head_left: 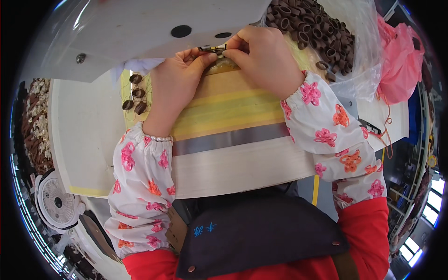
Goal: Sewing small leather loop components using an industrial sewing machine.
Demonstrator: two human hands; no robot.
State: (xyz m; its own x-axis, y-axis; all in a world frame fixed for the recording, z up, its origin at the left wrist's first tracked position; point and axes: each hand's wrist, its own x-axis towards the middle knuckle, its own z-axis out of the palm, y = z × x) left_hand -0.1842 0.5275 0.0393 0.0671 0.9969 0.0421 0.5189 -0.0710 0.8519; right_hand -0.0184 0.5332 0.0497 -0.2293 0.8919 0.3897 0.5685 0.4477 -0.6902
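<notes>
Under the head of a white sewing machine [140, 35], both hands meet at the small metal presser-foot area [213, 48]. My left hand [179, 77] comes in from the left, thumb and fingers pinched together at the foot. Opposite it, my right hand [266, 56] pinches with thumb and forefinger just beside the foot. Whatever lies between the fingertips is too small and too covered to make out. Several small brown loops [138, 93] with loose threads lie left of my left wrist. A large heap of brown loops [322, 32] sits beyond my right hand.
Yellow tape [228, 112] crosses the pale sewing table [242, 163]. Clear plastic [366, 70] surrounds the heap, beside a pink plastic bag [401, 60]. A dark-handled tool [369, 126] and orange cord [388, 128] lie at the right edge. A white fan [57, 198] stands lower left.
</notes>
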